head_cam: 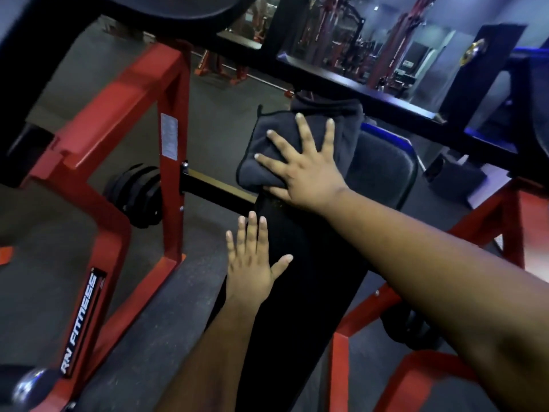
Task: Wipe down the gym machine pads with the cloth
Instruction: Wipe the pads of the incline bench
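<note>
The wiping step is in hand: the right hand (306, 171) presses flat, fingers spread, on the dark cloth (267, 153) at the far end of the long black pad (297, 292). The left hand (252, 263) rests open near the pad's edge, holding nothing. Next likely calls for dragging the cloth along the pad.

Dark grey rubber floor (74, 221) all around the red steel frame (166, 93), light dim. Frame post carries a white sticker (169, 140) and, lower down, a black label (81, 322) reading "RN FITNESS". Just beside the post, stacked black weight plates (135, 195) on a peg. Beyond the frame, a mirror (350, 43) showing more red racks, blurred. Blue-lit black beam (386, 98) to the frame's right.
</note>
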A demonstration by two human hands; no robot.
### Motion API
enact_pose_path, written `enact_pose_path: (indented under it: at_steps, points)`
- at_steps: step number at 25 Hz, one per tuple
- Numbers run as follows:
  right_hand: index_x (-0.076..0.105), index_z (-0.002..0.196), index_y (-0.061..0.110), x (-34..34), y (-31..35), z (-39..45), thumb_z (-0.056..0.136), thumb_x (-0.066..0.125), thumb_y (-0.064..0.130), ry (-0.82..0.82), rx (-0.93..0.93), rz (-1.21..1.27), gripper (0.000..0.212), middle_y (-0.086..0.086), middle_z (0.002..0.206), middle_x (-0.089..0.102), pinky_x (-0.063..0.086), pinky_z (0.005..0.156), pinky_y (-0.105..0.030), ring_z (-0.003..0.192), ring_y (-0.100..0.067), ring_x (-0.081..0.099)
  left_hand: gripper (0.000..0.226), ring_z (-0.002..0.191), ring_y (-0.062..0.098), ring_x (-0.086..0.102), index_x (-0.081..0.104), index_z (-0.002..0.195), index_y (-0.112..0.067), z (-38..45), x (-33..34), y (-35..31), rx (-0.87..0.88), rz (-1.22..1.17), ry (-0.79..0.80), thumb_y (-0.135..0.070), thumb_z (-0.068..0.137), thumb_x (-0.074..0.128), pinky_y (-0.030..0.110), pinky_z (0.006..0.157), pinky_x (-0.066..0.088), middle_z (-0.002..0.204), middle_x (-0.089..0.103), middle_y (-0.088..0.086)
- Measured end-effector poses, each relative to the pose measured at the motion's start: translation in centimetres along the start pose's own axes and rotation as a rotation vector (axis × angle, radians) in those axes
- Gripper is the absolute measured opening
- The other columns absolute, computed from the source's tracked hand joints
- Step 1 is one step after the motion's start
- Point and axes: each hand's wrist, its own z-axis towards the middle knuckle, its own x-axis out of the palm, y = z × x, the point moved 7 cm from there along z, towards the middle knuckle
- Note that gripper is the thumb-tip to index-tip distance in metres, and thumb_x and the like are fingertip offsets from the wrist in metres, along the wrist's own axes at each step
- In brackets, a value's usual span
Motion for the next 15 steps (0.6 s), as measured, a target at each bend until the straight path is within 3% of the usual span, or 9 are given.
enact_pose_path:
  at_steps: [2,5,8,10,13,15]
  points:
    - [0.034,0.153,0.045,0.0,-0.1,-0.6,0.089,0.041,0.073,-0.049,-0.004,0.027,0.070,0.000,0.168,0.021,0.004,0.108,-0.081,0.152,-0.048,0.002,0.099,0.157,0.033,0.009,0.012,0.161,-0.004,-2.4,0.8,0.6,-0.061,-0.033,0.003,-0.076,0.096,0.029,0.060,0.123,0.018,0.170,0.008,0.016]
    - [0.028,0.156,0.043,1.9,1.1,-9.0,0.086,0.057,0.063,-0.109,-0.045,0.077,0.079,-0.001,0.168,0.022,0.013,0.111,-0.075,0.152,-0.044,0.014,0.100,0.157,0.032,0.012,0.011,0.161,-0.003,-8.3,2.7,2.0,-0.109,-0.052,0.026,-0.075,0.096,0.033,0.061,0.122,0.022,0.170,0.008,0.016]
    - [0.022,0.158,0.041,4.7,6.3,-17.8,0.078,0.067,0.063,0.003,-0.278,-0.029,0.094,-0.002,0.168,0.020,0.013,0.109,-0.075,0.145,-0.043,0.026,0.100,0.157,0.031,0.012,0.010,0.161,-0.003,-12.4,3.9,3.4,-0.148,-0.054,0.114,-0.074,0.096,0.034,0.061,0.121,0.024,0.170,0.006,0.015]
    - [0.024,0.158,0.041,4.3,5.6,-15.8,0.077,0.066,0.067,-0.034,-0.383,-0.047,0.094,-0.002,0.168,0.020,0.009,0.107,-0.079,0.146,-0.043,0.025,0.099,0.157,0.030,0.010,0.009,0.161,-0.004,-14.3,4.5,4.1,-0.174,-0.035,0.180,-0.075,0.096,0.031,0.060,0.121,0.024,0.170,0.004,0.014]
    - [0.022,0.157,0.045,1.8,1.8,-7.9,0.084,0.056,0.071,-0.055,-0.012,0.082,0.085,-0.002,0.170,0.008,0.003,0.104,-0.086,0.152,-0.049,0.004,0.100,0.158,0.028,0.007,0.001,0.162,-0.007,-16.9,5.2,4.9,-0.207,0.007,0.263,-0.078,0.096,0.025,0.057,0.123,0.022,0.171,-0.001,0.012]
    - [0.020,0.157,0.046,1.6,2.9,-6.2,0.085,0.049,0.071,-0.049,0.224,0.177,0.081,-0.002,0.170,0.005,0.000,0.107,-0.084,0.151,-0.050,0.000,0.101,0.158,0.028,0.005,-0.002,0.162,-0.010,-18.6,5.7,5.8,-0.232,0.017,0.293,-0.079,0.094,0.024,0.056,0.124,0.020,0.171,-0.004,0.012]
